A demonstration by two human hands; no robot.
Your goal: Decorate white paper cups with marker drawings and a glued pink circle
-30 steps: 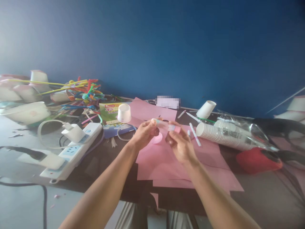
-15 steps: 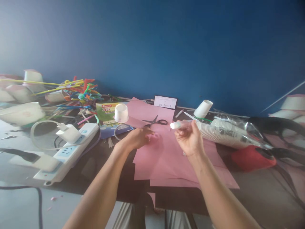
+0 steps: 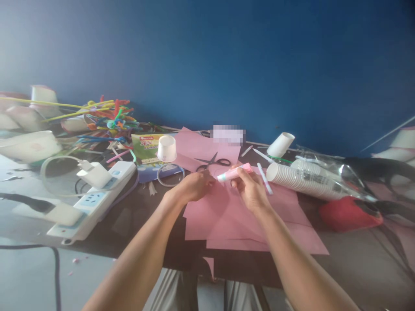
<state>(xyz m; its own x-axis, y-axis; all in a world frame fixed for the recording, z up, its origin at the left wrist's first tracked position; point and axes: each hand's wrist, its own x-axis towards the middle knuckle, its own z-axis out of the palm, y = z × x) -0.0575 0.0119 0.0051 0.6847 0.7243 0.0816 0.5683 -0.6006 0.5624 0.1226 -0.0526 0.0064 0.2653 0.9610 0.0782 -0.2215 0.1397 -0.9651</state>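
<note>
My right hand (image 3: 249, 185) is closed around a pink glue stick (image 3: 235, 172), its white end pointing left. That end is right beside the fingertips of my left hand (image 3: 199, 185). The left fingers are pinched over a small piece of pink paper, mostly hidden by them and hard to tell from the pink sheets (image 3: 223, 220) below. Black-handled scissors (image 3: 212, 162) lie partly open on the paper just beyond my hands. A white pen-like stick (image 3: 265, 179) rests to the right of the glue stick.
An upturned paper cup (image 3: 167, 149) stands on a colourful packet at left, near a power strip (image 3: 94, 203). To the right are a tilted cup (image 3: 280, 144), a sleeve of stacked cups (image 3: 301, 180) and a red object (image 3: 350, 214). Pipe cleaners (image 3: 113, 119) are heaped at back left.
My right hand has brought the glue stick left and slightly down, towards my left fingertips. The white stick behind that hand has come into view. My left hand has barely moved.
</note>
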